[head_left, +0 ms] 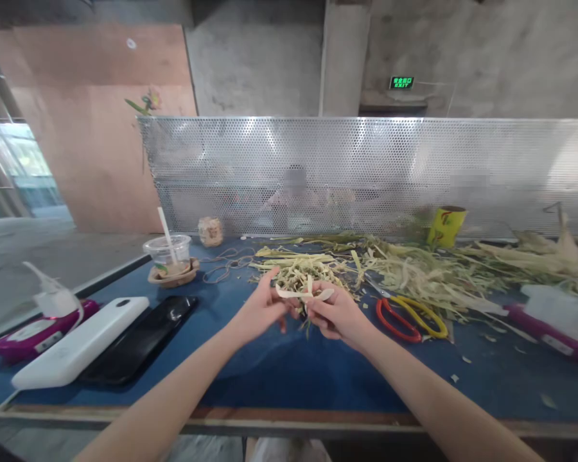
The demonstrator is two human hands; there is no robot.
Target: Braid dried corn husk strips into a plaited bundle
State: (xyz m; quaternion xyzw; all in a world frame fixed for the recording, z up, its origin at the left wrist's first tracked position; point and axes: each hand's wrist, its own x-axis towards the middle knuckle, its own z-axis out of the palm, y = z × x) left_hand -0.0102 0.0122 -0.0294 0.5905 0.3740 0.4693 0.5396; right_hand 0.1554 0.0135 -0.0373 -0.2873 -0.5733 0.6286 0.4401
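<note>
Both hands meet at the middle of the blue table, over a heap of pale dried plant strips (pixel 293 262). My right hand (pixel 334 311) is closed in a pinch on a pale strip (pixel 289 294) that crosses between the hands, with a short end standing up. My left hand (pixel 262 307) is at the strip's other end, its thumb and fingers curled around it. A darker bit hangs below the fingertips, too small to make out. Right of my right hand lie scissors (pixel 409 319) with one red and one yellow handle.
Loose dried husks (pixel 424 276) cover the right rear of the blue table (pixel 289 378). A yellow can (pixel 447 226) stands behind them. At left are a plastic cup (pixel 168 250), a black phone (pixel 142 340), a white power bank (pixel 84 340) and a purple power strip (pixel 43 333). A perforated metal screen (pixel 250 160) rises behind.
</note>
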